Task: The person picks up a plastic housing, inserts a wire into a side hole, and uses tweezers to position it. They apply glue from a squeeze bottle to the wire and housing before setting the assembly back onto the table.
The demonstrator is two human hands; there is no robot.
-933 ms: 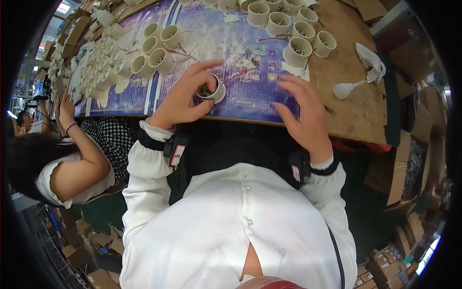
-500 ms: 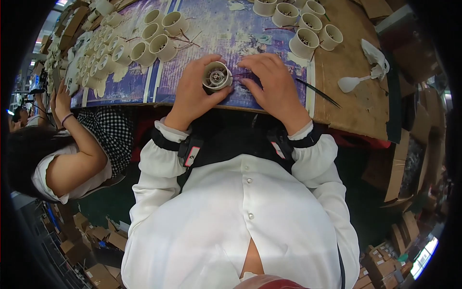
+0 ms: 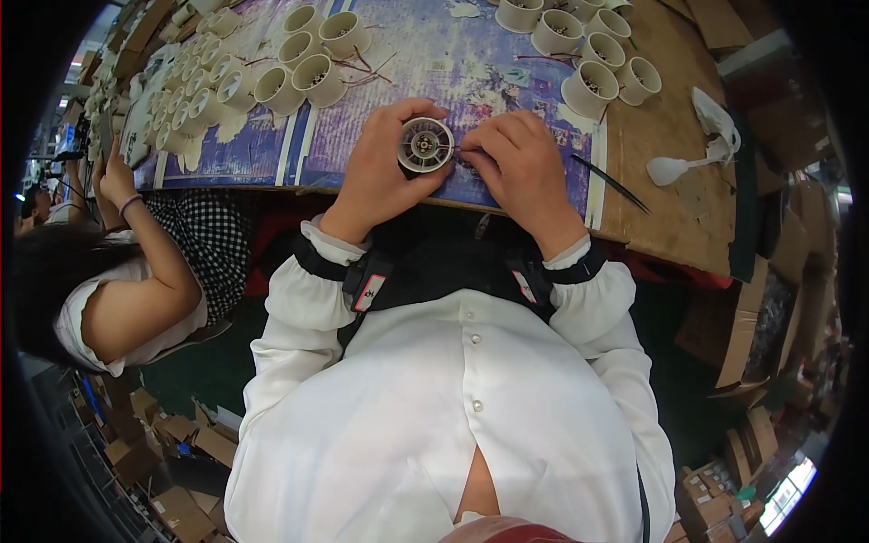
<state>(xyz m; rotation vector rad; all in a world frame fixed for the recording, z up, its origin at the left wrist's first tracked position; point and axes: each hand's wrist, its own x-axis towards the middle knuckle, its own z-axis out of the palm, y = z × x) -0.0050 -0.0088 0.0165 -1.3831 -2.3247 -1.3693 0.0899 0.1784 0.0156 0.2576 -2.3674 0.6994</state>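
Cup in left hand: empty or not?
Not empty: a spoked round part shows inside the white cup, its open end facing the camera.

Just inside the near edge of the table (image 3: 665,222), a cup (image 3: 425,170) is sitting between the left hand (image 3: 378,167) and the right hand (image 3: 519,161), with wires (image 3: 458,148) running from its right side to the right hand. Further right, tweezers (image 3: 612,184) are lying left of a spoon (image 3: 668,170), whose far end is touching a wrapper (image 3: 720,125). One cluster of cups (image 3: 321,94) is standing far left, another cluster (image 3: 585,98) far right
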